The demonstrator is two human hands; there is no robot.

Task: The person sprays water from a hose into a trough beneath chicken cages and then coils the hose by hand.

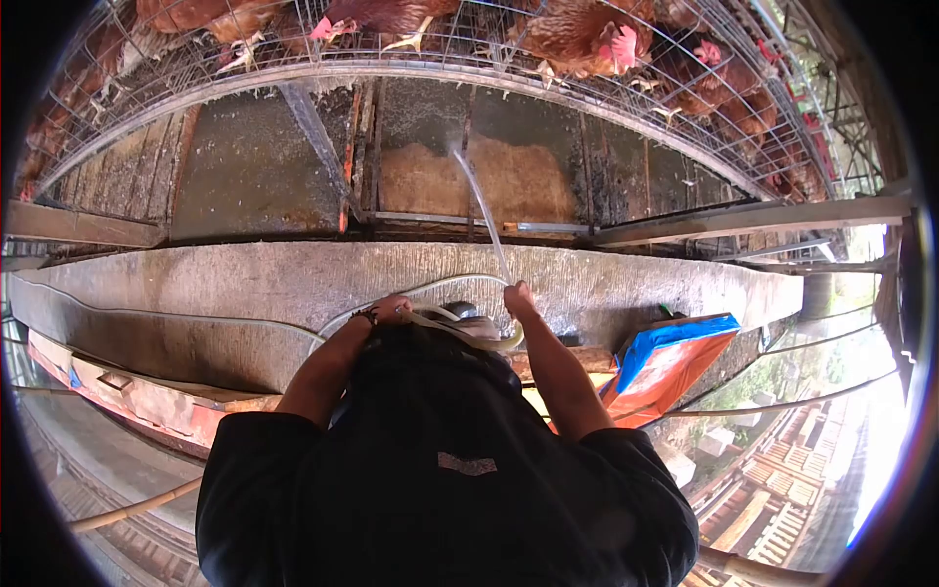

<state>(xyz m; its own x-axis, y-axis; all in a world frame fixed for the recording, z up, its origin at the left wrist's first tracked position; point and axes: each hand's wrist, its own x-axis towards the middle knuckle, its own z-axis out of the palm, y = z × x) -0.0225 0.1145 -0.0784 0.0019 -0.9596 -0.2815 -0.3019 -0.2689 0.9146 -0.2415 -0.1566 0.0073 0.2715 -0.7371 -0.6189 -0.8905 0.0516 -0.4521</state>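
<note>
My right hand (pixel 520 299) is closed around the end of a pale hose (pixel 460 281), with the arm stretched forward. From it a jet of water (pixel 481 203) shoots ahead onto the wet tray floor (pixel 518 186) under the cages, where a brown patch shows amid grey-green muck. My left hand (pixel 391 310), with a dark band at the wrist, is closed on a looped part of the same hose close to my waist. The hose bends in front of my body and trails off along the walkway to the left.
Brown hens (pixel 587 37) stand in wire cages (pixel 430 61) overhead. A concrete walkway (pixel 225 284) runs across in front of me. Wooden beams (pixel 753 220) and a slanting post (pixel 318 142) border the trays. A blue-and-orange covered box (pixel 670 364) stands at my right.
</note>
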